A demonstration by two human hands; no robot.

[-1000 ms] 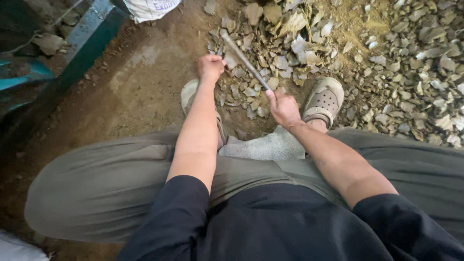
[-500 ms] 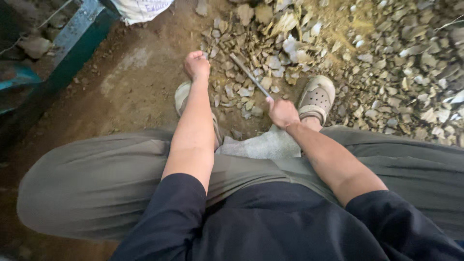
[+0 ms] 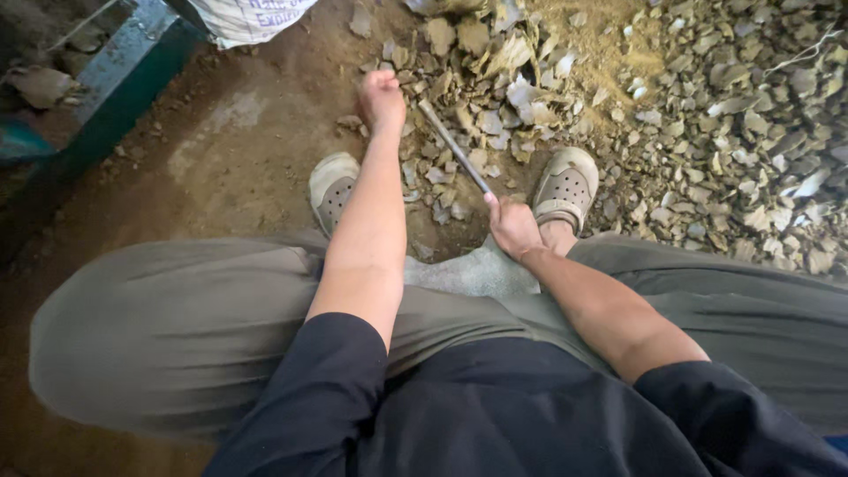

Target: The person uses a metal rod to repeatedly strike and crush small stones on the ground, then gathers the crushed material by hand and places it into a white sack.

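Down on the brown dirt floor (image 3: 221,159) between my two knees, there's this wide spread of flat grey-tan stone chips (image 3: 724,132) running off to the right, with a smaller heap right in front of my beige perforated clogs (image 3: 565,187). I'm squatting over it in baggy olive trousers (image 3: 177,327). The thing that matters is the thin grey metal rod (image 3: 452,146): its long axis runs diagonally, from low-right near me up and away to the left into the chips. My right hand (image 3: 512,228) is wrapped tight round its near end, so that hand owns it. My left hand (image 3: 382,95) is curled into a fist just left of the rod's far tip, near it but apart; can't tell if there's a chip inside.
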